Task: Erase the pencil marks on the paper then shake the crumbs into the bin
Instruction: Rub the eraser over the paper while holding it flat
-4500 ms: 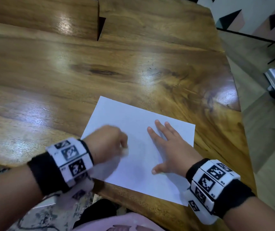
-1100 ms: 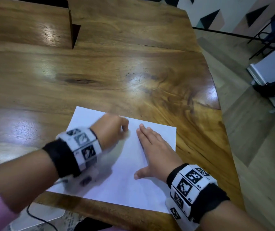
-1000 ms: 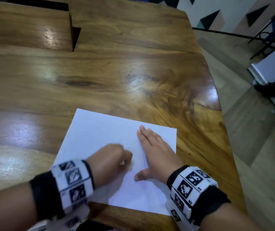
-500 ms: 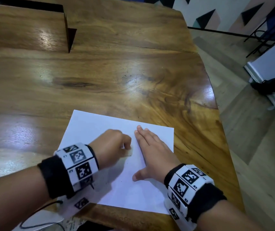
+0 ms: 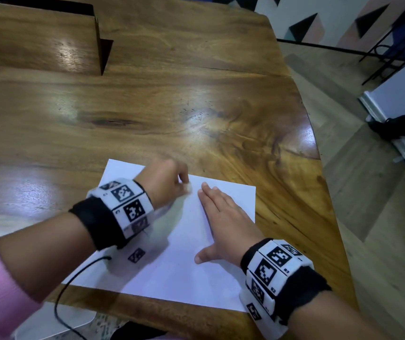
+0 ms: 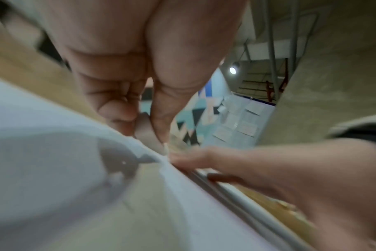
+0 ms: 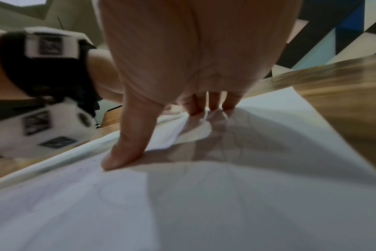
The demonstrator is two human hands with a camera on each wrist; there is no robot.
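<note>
A white sheet of paper (image 5: 181, 261) lies near the front edge of the wooden table (image 5: 172, 106). My left hand (image 5: 169, 180) pinches a small pale eraser (image 5: 188, 187) and presses it on the sheet near its far edge. The left wrist view shows the eraser (image 6: 148, 134) between thumb and finger, tip on the paper (image 6: 54, 152). To its right, my right hand (image 5: 223, 217) lies flat on the sheet with fingers straight and thumb spread. In the right wrist view the right hand (image 7: 182, 110) presses the paper (image 7: 204, 203), which carries faint pencil lines. No bin is in view.
A dark slot (image 5: 100, 42) cuts into the tabletop at the far left. The table's curved right edge (image 5: 316, 153) drops to a tiled floor. A black object (image 5: 392, 126) lies on the floor beside a white panel. A black cable (image 5: 73, 285) hangs off the front edge.
My left hand has rubbed back and forth over the sheet and now sits farther up, near the far edge. The right hand has stayed flat on the paper.
</note>
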